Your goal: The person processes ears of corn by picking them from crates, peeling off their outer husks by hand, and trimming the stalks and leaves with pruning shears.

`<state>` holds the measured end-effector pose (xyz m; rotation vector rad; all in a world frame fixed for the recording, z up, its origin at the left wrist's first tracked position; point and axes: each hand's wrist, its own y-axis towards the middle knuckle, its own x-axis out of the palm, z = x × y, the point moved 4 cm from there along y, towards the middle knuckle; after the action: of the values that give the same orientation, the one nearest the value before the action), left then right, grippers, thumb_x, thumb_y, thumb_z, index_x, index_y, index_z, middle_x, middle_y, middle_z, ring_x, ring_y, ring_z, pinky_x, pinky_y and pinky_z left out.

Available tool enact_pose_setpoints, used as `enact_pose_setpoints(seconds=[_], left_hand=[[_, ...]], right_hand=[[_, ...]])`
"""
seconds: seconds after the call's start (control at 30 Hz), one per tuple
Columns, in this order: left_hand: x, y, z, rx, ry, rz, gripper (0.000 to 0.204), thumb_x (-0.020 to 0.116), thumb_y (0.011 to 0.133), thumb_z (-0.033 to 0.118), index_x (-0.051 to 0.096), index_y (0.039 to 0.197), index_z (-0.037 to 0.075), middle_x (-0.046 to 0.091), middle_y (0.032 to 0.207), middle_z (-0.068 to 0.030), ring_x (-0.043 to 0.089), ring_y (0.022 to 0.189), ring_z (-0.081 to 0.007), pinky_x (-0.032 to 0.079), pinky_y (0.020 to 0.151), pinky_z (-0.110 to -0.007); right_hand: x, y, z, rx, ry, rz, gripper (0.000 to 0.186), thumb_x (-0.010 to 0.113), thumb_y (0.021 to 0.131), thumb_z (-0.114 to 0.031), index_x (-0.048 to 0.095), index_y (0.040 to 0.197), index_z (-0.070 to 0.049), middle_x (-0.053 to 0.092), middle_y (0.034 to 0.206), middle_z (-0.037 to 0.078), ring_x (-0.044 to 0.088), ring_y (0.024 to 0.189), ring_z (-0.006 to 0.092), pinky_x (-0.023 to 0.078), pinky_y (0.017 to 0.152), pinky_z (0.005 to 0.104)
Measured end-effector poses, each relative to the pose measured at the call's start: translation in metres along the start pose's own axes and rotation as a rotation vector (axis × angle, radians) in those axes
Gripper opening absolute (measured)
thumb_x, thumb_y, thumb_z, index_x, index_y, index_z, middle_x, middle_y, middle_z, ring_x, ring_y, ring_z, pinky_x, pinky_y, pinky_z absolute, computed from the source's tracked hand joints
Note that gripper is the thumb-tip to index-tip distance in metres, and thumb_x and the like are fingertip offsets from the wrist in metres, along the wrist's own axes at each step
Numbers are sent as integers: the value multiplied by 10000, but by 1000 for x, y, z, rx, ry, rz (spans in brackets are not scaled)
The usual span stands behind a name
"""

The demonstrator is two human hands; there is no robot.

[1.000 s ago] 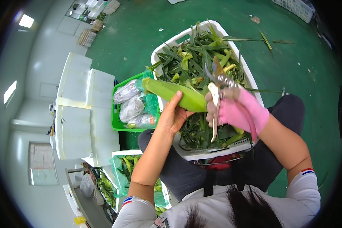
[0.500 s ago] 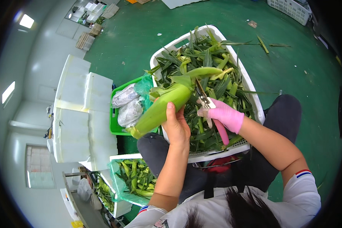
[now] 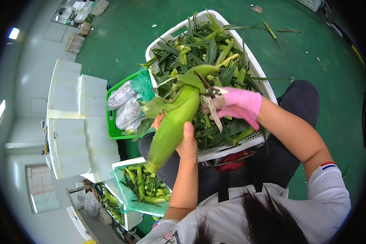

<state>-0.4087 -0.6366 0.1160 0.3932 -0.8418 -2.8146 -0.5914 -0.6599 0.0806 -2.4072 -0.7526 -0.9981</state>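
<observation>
My left hand is wrapped round a green corn ear in its husk, tilted so its narrow tip points down toward me and its leafy stalk end lies away from me. My right hand, in a pink glove, is closed on pruning shears with a pale handle. Their blades are at the leaves by the stalk end; leaves partly hide them, so I cannot tell exactly what lies between them. Below both hands is a white plastic basket heaped with husks, leaves and stalks.
A green basket with wrapped bundles is left of the white basket. White foam boxes are stacked farther left. A bag-lined box of corn trimmings and a metal rack are at lower left. Another crate lies at the back right.
The ear has swung from nearly level to steeply tilted, tip toward me, turning with my left hand. The shears have come down from above it to beside its leafy stalk end.
</observation>
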Motion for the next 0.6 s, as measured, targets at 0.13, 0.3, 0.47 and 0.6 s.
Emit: enact_pose_setpoints(seconds=[0.13, 0.3, 0.47, 0.6], left_hand=[[6, -11, -19, -356, -457, 89, 645, 685, 817, 343, 374, 1301, 52, 492, 1231, -107, 509, 1151, -227, 424, 982, -381], [14, -20, -20, -506, -583, 169, 599, 654, 859, 279, 360, 1318, 32, 493, 1235, -124, 517, 1150, -242, 441, 984, -384], [27, -8, -30, -581, -691, 236, 586, 543, 920, 447, 408, 1328, 49, 497, 1325, -125, 487, 1230, -267, 397, 1041, -489], [12, 2, -50, -862, -979, 322, 518, 530, 915, 459, 497, 1278, 91, 549, 1278, -101, 525, 1194, -256, 443, 997, -489]], right_hand=[[-1, -9, 22, 73, -56, 135, 462, 722, 804, -281, 534, 1181, -92, 583, 1025, 15, 553, 995, 138, 445, 868, 306], [-8, -3, 43, 100, -33, 193, 403, 683, 797, -219, 553, 1135, -43, 588, 971, 46, 561, 920, 138, 463, 812, 282], [-21, 17, 47, -155, -470, 338, 288, 633, 769, -138, 584, 1013, 6, 609, 794, 71, 592, 730, 159, 488, 658, 285], [-9, 12, 37, -100, -297, 175, 150, 630, 785, -135, 579, 873, -25, 591, 713, 59, 577, 607, 143, 464, 568, 279]])
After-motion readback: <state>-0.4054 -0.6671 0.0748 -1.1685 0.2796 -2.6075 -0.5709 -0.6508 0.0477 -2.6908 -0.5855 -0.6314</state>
